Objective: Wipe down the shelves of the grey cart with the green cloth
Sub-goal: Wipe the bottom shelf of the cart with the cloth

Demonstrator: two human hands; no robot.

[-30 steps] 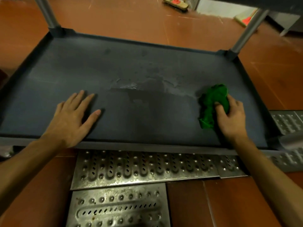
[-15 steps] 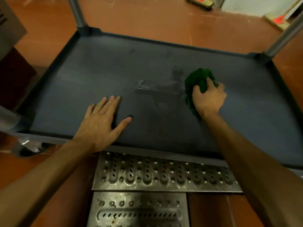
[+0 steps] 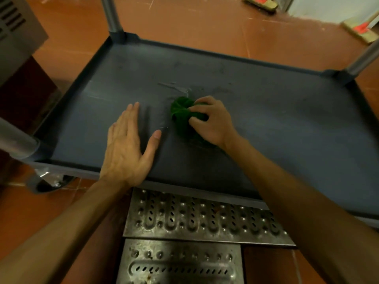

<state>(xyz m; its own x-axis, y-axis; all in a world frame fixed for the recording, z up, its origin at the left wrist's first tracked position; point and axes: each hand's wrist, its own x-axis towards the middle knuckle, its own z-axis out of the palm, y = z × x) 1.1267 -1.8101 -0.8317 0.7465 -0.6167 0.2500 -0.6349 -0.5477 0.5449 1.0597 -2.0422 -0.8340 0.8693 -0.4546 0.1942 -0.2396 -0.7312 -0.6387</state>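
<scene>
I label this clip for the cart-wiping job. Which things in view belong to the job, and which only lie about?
Job: green cloth, gripped by the right hand; grey cart shelf; left hand, flat on the shelf.
Lying about: metal floor grates; brush-like tool on the far floor; grey box at left.

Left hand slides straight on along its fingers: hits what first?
Probably only bare shelf until the cart's far rim. The left hand lies flat, fingers pointing away; the green cloth sits to its right, off that line.

Dim, warm light with soft shadows under the arms, slight overall blur, and wide-angle bending at the edges.
</scene>
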